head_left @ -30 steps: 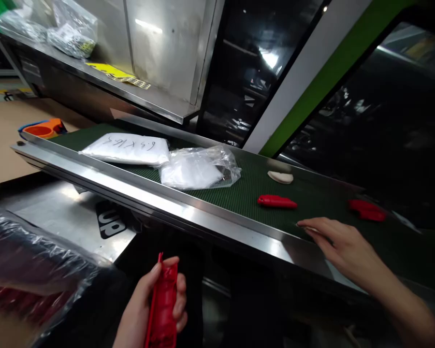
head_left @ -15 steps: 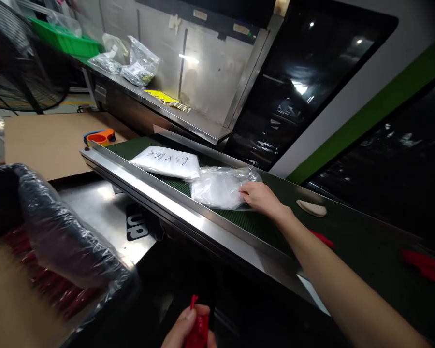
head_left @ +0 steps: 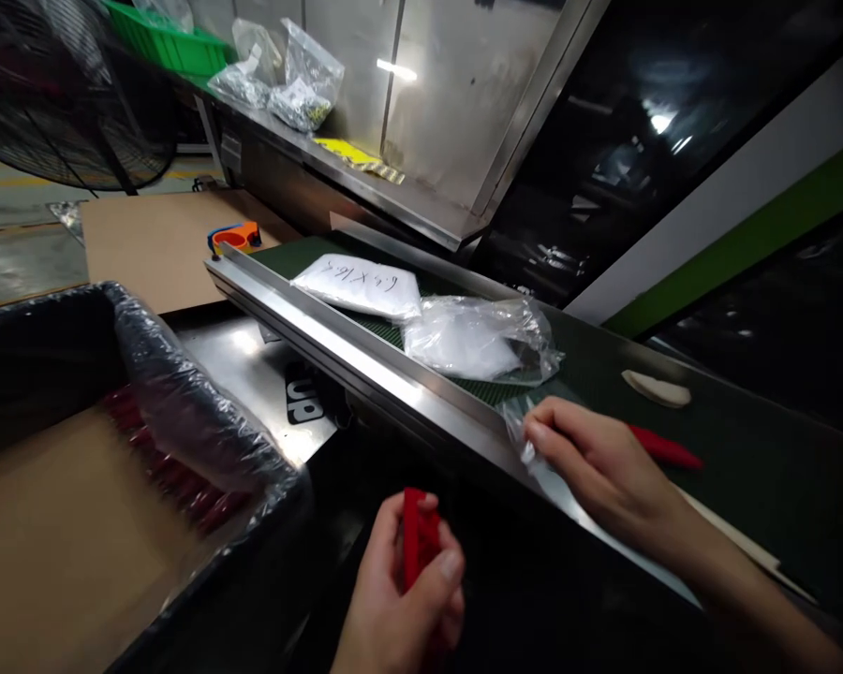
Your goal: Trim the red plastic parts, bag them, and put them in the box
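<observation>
My left hand (head_left: 400, 599) is low in the middle, closed round a red plastic part (head_left: 418, 543) held upright. My right hand (head_left: 597, 468) is over the steel edge of the conveyor (head_left: 365, 360), fingers pinched on a small clear plastic bag (head_left: 524, 431) drawn off the pile. The pile of clear bags (head_left: 478, 339) lies on the green belt just behind it, next to a flat white packet (head_left: 362, 283) with handwriting. Another red part (head_left: 664, 449) lies on the belt behind my right hand, and a cream part (head_left: 657, 388) farther back.
A box lined with black plastic film (head_left: 183, 412) stands at the left, with red parts (head_left: 161, 459) along its inner side and cardboard (head_left: 56, 524) on its floor. An orange tape dispenser (head_left: 233, 236) sits at the belt's far end. A fan (head_left: 63, 94) and bagged goods (head_left: 302, 84) are behind.
My right hand drew back from the pile of bags toward me with one clear bag pinched. My left hand rose into view with the red part. The view shifted left.
</observation>
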Available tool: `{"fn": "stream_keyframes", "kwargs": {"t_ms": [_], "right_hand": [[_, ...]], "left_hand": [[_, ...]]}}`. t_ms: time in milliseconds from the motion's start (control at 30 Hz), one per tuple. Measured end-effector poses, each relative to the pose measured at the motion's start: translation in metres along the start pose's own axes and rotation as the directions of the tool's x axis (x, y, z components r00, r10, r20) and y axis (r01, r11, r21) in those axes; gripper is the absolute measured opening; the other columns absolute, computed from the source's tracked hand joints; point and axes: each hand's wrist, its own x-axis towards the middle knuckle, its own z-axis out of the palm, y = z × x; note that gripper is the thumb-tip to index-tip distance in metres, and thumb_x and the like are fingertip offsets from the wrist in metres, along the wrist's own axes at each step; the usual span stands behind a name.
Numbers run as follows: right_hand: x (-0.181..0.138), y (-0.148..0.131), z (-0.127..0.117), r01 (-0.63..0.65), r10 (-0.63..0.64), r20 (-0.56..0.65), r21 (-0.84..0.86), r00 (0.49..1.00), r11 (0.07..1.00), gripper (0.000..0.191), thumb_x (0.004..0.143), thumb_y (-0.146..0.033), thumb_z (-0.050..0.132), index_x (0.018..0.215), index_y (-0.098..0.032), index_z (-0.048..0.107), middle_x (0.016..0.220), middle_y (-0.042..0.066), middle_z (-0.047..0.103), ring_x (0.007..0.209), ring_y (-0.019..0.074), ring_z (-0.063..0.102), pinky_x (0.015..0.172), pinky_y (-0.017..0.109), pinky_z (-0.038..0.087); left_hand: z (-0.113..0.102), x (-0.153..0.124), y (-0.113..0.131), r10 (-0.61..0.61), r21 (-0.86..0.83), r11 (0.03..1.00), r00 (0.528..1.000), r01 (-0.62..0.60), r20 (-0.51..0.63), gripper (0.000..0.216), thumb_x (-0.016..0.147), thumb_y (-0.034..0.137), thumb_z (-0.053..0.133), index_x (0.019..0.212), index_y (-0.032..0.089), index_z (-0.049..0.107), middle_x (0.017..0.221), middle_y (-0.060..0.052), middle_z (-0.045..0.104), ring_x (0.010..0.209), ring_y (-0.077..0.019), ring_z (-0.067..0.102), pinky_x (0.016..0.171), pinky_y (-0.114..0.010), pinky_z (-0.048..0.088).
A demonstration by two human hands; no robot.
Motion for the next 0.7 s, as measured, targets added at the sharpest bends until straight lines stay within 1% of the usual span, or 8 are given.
{"fn": "stream_keyframes", "kwargs": {"t_ms": [100, 200, 333, 433, 500, 567, 633, 700], "right_hand": [[-0.044, -0.017, 0.034, -0.014, -0.019, 0.117, 0.274, 0.993, 0.962, 0.028, 0.101, -0.035, 0.037, 0.08, -0.021, 0.051, 0.075, -0.003, 0.052, 0.066, 0.0089, 0.048, 0.061, 0.022, 0.039], [-0.073, -0.016, 0.067, -0.085, 0.024, 0.148, 0.422, 0.989, 0.903, 0.028, 0.102, -0.031, 0.034, 0.08, -0.021, 0.049, 0.077, -0.002, 0.05, 0.067, 0.0087, 0.048, 0.062, 0.022, 0.04], [-0.091, -0.001, 0.092, -0.02, 0.058, -0.098, 0.35, 0.993, 0.937, 0.022, 0.1, -0.025, 0.038, 0.081, -0.021, 0.049, 0.076, -0.002, 0.048, 0.064, 0.0082, 0.047, 0.059, 0.021, 0.04], [-0.098, 0.006, 0.097, -0.051, 0.119, -0.261, 0.253, 0.958, 0.966, 0.02, 0.098, -0.024, 0.041, 0.08, -0.021, 0.049, 0.073, -0.003, 0.048, 0.062, 0.0083, 0.046, 0.057, 0.021, 0.039], [-0.102, 0.006, 0.096, -0.067, 0.143, -0.27, 0.273, 0.952, 0.96, 0.02, 0.098, -0.024, 0.042, 0.08, -0.021, 0.05, 0.074, -0.002, 0.049, 0.063, 0.0089, 0.048, 0.058, 0.021, 0.04], [-0.104, 0.001, 0.093, -0.045, 0.145, -0.307, 0.309, 0.941, 0.95, 0.015, 0.097, -0.026, 0.045, 0.085, -0.021, 0.053, 0.08, -0.001, 0.052, 0.07, 0.0097, 0.052, 0.063, 0.021, 0.043], [-0.105, -0.006, 0.089, -0.037, 0.138, -0.283, 0.334, 0.949, 0.942, 0.008, 0.095, -0.028, 0.05, 0.098, -0.023, 0.056, 0.088, -0.001, 0.056, 0.075, 0.0096, 0.055, 0.066, 0.02, 0.046], [-0.106, -0.011, 0.085, -0.033, 0.088, -0.132, 0.373, 0.987, 0.927, 0.01, 0.093, -0.029, 0.055, 0.103, -0.026, 0.057, 0.088, -0.003, 0.059, 0.072, 0.0079, 0.056, 0.062, 0.017, 0.046]], "left_hand": [[0.019, -0.002, 0.007, 0.074, 0.087, 0.993, 0.995, -0.08, 0.067, 0.052, 0.074, 0.035, 0.08, 0.11, 0.023, 0.044, 0.092, 0.001, 0.058, 0.051, -0.0028, 0.048, 0.045, -0.016, 0.037], [0.021, -0.005, 0.001, 0.019, 0.16, 0.987, 0.997, -0.031, 0.074, 0.042, 0.08, 0.031, 0.074, 0.107, 0.02, 0.044, 0.081, 0.003, 0.056, 0.049, -0.0022, 0.046, 0.044, -0.015, 0.035], [0.01, -0.008, -0.015, -0.067, 0.204, 0.977, 0.998, 0.061, 0.021, 0.037, 0.082, 0.028, 0.068, 0.107, 0.02, 0.041, 0.077, 0.004, 0.054, 0.048, -0.0037, 0.045, 0.044, -0.016, 0.036], [0.001, -0.008, -0.025, -0.001, 0.36, 0.933, 1.0, 0.008, -0.019, 0.033, 0.083, 0.025, 0.065, 0.108, 0.022, 0.043, 0.08, 0.004, 0.054, 0.054, -0.0053, 0.047, 0.049, -0.018, 0.04], [-0.005, -0.006, -0.029, 0.126, 0.564, 0.821, 0.992, -0.089, -0.026, 0.029, 0.084, 0.02, 0.062, 0.108, 0.024, 0.046, 0.083, 0.004, 0.055, 0.064, -0.0077, 0.052, 0.061, -0.02, 0.046], [-0.009, -0.006, -0.032, 0.245, 0.738, 0.65, 0.969, -0.184, 0.026, 0.032, 0.085, 0.017, 0.059, 0.113, 0.026, 0.046, 0.087, 0.004, 0.058, 0.075, -0.0102, 0.057, 0.072, -0.022, 0.048], [-0.013, -0.008, -0.034, 0.307, 0.836, 0.468, 0.94, -0.287, 0.15, 0.042, 0.086, 0.015, 0.057, 0.122, 0.027, 0.042, 0.096, 0.001, 0.06, 0.084, -0.0132, 0.06, 0.077, -0.025, 0.048], [-0.016, -0.01, -0.037, 0.328, 0.867, 0.277, 0.889, -0.414, 0.32, 0.049, 0.086, 0.012, 0.054, 0.13, 0.028, 0.037, 0.107, -0.003, 0.061, 0.092, -0.0161, 0.061, 0.081, -0.028, 0.048]]}}
